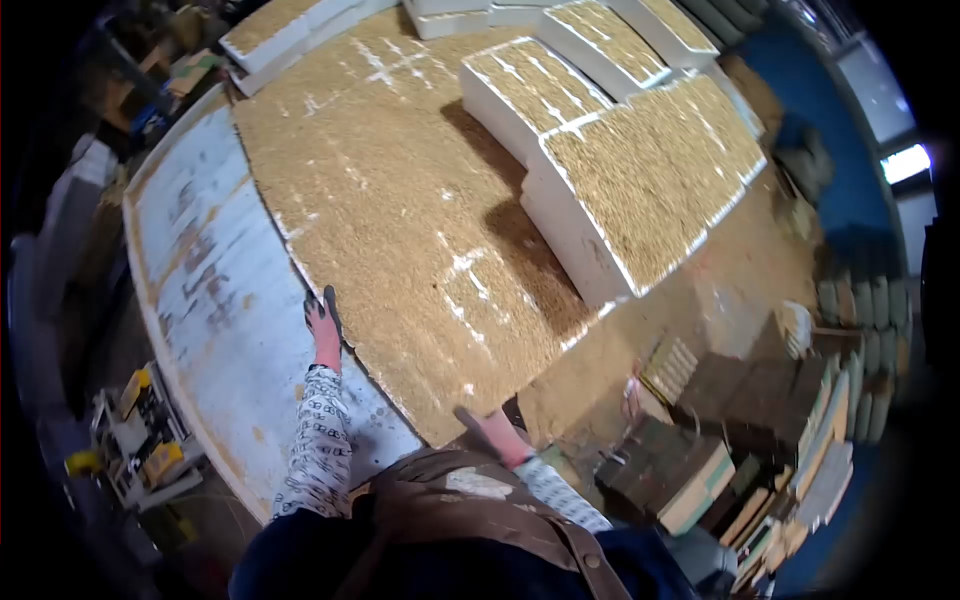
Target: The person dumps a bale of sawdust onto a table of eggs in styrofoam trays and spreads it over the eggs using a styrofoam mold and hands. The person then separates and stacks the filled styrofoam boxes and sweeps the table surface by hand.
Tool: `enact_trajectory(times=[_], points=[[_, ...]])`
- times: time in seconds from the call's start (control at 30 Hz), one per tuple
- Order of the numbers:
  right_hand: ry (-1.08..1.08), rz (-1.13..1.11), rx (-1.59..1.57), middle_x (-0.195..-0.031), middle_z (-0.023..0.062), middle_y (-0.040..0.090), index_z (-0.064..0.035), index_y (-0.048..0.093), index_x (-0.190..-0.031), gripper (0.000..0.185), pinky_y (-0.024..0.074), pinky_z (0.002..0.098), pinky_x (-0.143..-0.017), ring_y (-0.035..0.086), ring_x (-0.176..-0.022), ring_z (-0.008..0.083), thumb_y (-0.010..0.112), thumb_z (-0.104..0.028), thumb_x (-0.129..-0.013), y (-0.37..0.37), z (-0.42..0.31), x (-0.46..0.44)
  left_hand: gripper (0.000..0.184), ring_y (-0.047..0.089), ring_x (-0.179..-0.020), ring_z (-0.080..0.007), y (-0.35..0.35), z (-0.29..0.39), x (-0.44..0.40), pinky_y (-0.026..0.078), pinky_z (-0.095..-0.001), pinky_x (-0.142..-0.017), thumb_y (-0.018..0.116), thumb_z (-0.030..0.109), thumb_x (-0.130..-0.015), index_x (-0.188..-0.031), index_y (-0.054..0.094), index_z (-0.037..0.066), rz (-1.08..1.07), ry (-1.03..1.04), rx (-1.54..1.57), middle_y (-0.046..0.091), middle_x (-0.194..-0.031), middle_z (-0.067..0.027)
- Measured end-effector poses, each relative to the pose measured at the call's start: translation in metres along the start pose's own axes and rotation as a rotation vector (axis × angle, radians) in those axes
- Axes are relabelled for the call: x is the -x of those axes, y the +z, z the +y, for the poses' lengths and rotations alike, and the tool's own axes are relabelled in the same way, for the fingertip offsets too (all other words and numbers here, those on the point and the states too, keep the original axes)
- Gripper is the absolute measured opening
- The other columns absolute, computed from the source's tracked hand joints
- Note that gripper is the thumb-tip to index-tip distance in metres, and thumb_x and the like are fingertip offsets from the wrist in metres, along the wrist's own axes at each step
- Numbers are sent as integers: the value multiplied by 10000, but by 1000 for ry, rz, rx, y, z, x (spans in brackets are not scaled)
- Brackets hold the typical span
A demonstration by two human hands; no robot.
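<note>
My left hand [323, 328], in a pink glove with dark fingertips, lies at the left edge of a broad tan layer of grainy material [370, 220]. Its fingers are stretched out and apart. At the layer's front corner, close to my body, is my right hand [500, 435] in a similar glove. It is slightly blurred, with the thumb spread from the fingers; I see nothing held in it. White lines show through the grains in places. Stacked on the layer's right side are white blocks [575, 240] topped with the same tan material.
To the left is a pale, stained board [215, 310] with a raised rim. Dark boxes [665, 470] and wood pieces stand at the lower right. More white blocks [450, 22] line the far side. Yellow-and-grey equipment [140, 440] sits on the floor at left.
</note>
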State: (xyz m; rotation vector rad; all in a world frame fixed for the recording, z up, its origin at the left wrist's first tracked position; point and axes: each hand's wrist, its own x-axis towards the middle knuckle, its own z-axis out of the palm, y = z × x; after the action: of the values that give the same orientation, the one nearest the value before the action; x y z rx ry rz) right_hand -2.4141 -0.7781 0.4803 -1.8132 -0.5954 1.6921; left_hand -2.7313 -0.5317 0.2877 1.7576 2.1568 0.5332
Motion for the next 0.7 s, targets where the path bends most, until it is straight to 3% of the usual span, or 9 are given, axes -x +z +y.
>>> enact_trajectory(times=[0.03,0.1,0.13,0.2,0.4,0.47,0.5,0.63,0.7], points=[[-243,198,-226,-1136,93,567,11,465,-1220,524,446,287,-858,548,-1002,164,702,-188,-797,23,45,-20,575,388,-1227,-349,-43,46,11,305,-384,-1041,504,200,-908,-1400,260,29,-91,-70,344,296,-1412,-211],[-306,330,-352,-1118,119,569,60,425,-1188,556,454,305,-861,559,-989,175,735,-59,-742,43,45,-7,656,393,-1228,-302,-142,152,36,308,-368,-1039,565,147,-870,-1417,220,39,-188,-309,1064,314,-1406,-169],[-287,326,-487,-1086,114,585,59,451,-1168,513,465,302,-840,571,-962,171,724,-49,-748,49,33,2,791,412,-1199,-247,-127,133,31,353,-353,-1000,648,91,-800,-1432,174,51,-206,-255,1227,345,-1378,-113],[-209,376,-659,-998,98,619,56,514,-1113,403,489,287,-779,597,-877,162,695,-36,-765,61,-20,40,799,429,-1180,-247,-174,157,45,383,-357,-970,661,100,-793,-1430,181,53,-253,-241,1231,365,-1363,-115],[-283,492,-834,-1007,95,602,18,525,-1118,315,490,320,-817,588,-942,193,557,-66,-816,15,-78,116,784,477,-1120,-218,-193,177,39,456,-347,-884,690,92,-780,-1417,235,65,-424,-226,1559,427,-1309,-108],[-330,505,-592,-997,79,605,20,551,-1086,297,461,301,-825,576,-936,171,579,-103,-817,-18,-72,117,782,484,-1113,-216,-192,214,30,459,-336,-885,684,91,-786,-1421,228,67,-299,-73,1498,433,-1300,-115],[-342,515,-553,-992,73,607,22,558,-1077,291,449,296,-829,574,-928,168,582,-114,-821,-29,-70,114,608,487,-1099,-199,-197,239,27,428,-322,-918,595,175,-864,-1368,292,19,-355,-51,1514,462,-1256,-116],[-451,562,-557,-984,66,607,24,558,-1083,299,433,294,-834,569,-906,171,583,-138,-833,-75,-59,61,855,485,-1118,-232,-141,297,-8,439,-323,-919,684,125,-793,-1446,135,70,-439,-308,1597,418,-1309,-158],[-563,605,-463,-998,67,600,24,558,-1078,295,427,291,-837,558,-916,167,579,-154,-844,-87,-57,30,846,399,-1229,-238,-88,314,-27,334,-320,-1021,666,251,-813,-1444,137,52,-410,-303,1476,331,-1390,-165]])
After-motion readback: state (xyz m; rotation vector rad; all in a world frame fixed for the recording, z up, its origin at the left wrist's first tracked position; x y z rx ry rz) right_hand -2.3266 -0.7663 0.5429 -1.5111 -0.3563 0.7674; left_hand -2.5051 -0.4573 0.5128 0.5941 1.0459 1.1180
